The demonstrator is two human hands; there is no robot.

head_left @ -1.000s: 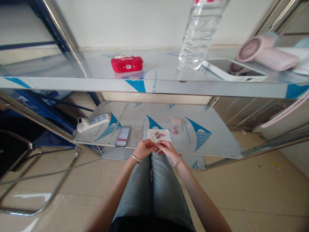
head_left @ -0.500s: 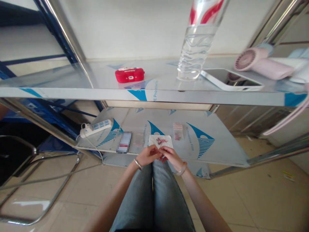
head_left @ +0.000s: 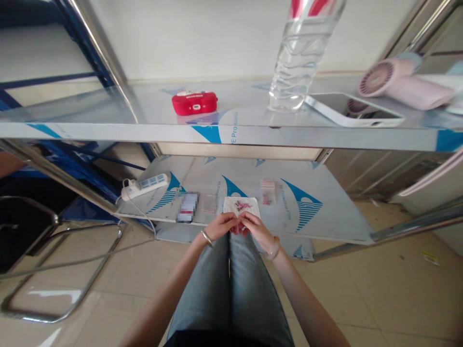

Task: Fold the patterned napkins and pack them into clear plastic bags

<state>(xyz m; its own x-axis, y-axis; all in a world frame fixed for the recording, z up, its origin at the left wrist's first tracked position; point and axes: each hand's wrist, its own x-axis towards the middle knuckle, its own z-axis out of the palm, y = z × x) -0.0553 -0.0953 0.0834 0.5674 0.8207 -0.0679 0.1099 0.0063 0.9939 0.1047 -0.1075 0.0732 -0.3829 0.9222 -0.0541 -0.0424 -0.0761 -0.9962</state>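
My left hand (head_left: 222, 225) and my right hand (head_left: 255, 228) meet fingertip to fingertip above my knees, at the front edge of the lower shelf. Both are pinched closed; whatever lies between the fingers is too small to make out. Just beyond them is a white tissue (head_left: 231, 205) with small dark red and pink pieces (head_left: 244, 206) heaped on it. To its right lies a clear zip bag (head_left: 267, 192) with red bits inside. On the left is another small clear bag (head_left: 209, 204), holding thin pinkish pieces.
A phone (head_left: 187, 207) and a white power strip (head_left: 145, 186) lie on the lower shelf's left. The upper shelf (head_left: 144, 132) overhangs, bearing a red case (head_left: 194, 103), a water bottle (head_left: 300, 60), a white phone (head_left: 356, 111) and a pink fan (head_left: 405, 84). A metal-framed chair (head_left: 72, 299) stands left.
The view has shifted slightly, so the shelves sit a little higher in the picture. My hands remain together with fingers pinched, their fingertips only slightly moved.
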